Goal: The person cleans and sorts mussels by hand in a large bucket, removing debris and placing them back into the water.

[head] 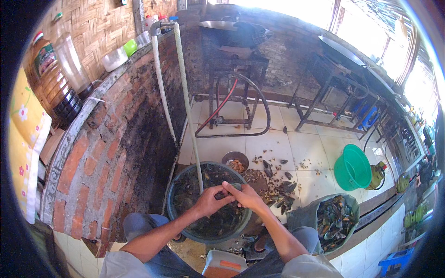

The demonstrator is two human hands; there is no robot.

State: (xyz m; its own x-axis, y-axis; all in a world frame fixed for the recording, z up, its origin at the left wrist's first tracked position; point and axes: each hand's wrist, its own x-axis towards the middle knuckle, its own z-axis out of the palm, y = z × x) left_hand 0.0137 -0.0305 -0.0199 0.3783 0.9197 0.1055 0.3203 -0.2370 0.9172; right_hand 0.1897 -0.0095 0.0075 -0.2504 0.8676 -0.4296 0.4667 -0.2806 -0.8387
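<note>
My left hand [213, 201] and my right hand [248, 197] meet over a large round tub [169, 205]. Between their fingers is a greenish mussel [237, 186], largely hidden by the fingers. Dark mussels [198, 219] and murky water fill the tub. A pale hose [189, 114] drops into it from a pipe fitting above. Just behind the rim, a small metal bowl [228, 155] holds orange mussel meat [237, 165].
Loose shells [284, 194] and debris litter the tiles right of the tub. An open sack [355, 222] of mussel shells stands by my right knee. Farther right is a green bucket [353, 168]. A brick wall [100, 166] rises at left; a wok stove [231, 69] stands behind.
</note>
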